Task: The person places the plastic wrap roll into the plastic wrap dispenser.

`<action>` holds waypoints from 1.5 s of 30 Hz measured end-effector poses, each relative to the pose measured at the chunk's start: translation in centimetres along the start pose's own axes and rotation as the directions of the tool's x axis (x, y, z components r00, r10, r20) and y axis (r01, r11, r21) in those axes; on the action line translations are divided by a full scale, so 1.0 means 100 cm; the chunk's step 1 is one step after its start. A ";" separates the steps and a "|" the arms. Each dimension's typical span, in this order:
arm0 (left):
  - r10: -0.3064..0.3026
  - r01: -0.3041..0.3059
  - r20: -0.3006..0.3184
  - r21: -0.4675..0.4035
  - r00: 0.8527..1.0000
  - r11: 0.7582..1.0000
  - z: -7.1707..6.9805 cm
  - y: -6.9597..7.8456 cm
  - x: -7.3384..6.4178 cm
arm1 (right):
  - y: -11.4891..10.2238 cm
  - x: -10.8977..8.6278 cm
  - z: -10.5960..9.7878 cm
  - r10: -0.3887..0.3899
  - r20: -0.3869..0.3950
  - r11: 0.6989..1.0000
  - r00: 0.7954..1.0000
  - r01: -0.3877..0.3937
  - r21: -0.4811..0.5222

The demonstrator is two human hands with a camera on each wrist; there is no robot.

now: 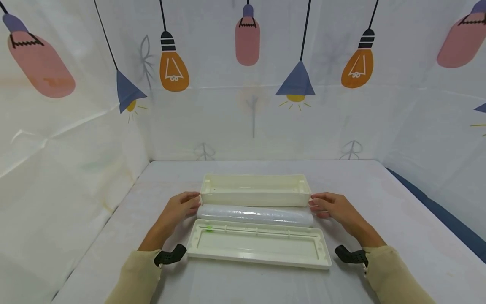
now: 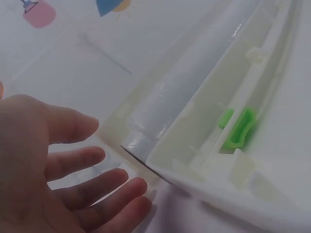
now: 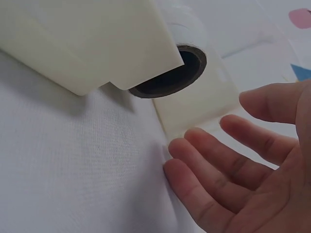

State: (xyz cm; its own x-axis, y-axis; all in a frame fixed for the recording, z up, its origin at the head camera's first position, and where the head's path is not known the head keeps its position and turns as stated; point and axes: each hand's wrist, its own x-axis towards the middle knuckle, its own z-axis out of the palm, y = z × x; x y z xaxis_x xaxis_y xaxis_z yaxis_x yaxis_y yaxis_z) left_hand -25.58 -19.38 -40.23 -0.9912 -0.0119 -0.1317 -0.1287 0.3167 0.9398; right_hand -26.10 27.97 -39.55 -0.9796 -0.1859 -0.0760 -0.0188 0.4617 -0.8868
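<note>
A cream plastic box (image 1: 255, 199) lies open-side up, with my left hand (image 1: 178, 210) at its left end and my right hand (image 1: 334, 207) at its right end. Both hands have relaxed fingers, with fingertips right at the box ends. In front of the box lies a roll of plastic wrap (image 1: 255, 214); its dark hollow core (image 3: 187, 82) faces the right wrist view. Nearest me is the long cream lid (image 1: 258, 248), inner side up. A rail runs along it and carries a green slide cutter (image 2: 240, 130).
All of this rests on a white-covered table (image 1: 250, 283). A white curtain (image 1: 228, 122) printed with lamps and bulbs hangs behind and at both sides. A dark blue strip (image 1: 436, 207) shows past the right table edge. Each wrist wears a black camera mount (image 1: 171, 255).
</note>
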 end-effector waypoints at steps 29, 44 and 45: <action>0.091 -0.107 0.151 0.101 0.984 0.989 -0.012 -0.009 -0.008 | 0.008 -0.011 -0.006 -0.049 0.213 0.999 0.976 0.044 0.030; 0.171 -0.220 0.291 0.147 0.941 0.964 -0.020 -0.018 -0.007 | 0.011 -0.011 -0.003 -0.059 0.263 0.997 0.963 0.070 -0.032; 0.174 -0.226 0.298 0.151 0.938 0.962 -0.020 -0.019 -0.007 | 0.010 -0.012 -0.003 -0.055 0.266 0.997 0.962 0.069 -0.041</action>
State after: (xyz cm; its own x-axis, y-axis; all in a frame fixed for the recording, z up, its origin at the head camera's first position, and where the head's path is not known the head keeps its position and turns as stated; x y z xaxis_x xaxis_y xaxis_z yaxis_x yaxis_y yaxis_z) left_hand -24.72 -21.89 -41.23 -0.9435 0.3268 -0.0541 0.1051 0.4502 0.8867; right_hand -25.04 28.91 -40.18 -0.8885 -0.4352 -0.1455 -0.0942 0.4833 -0.8704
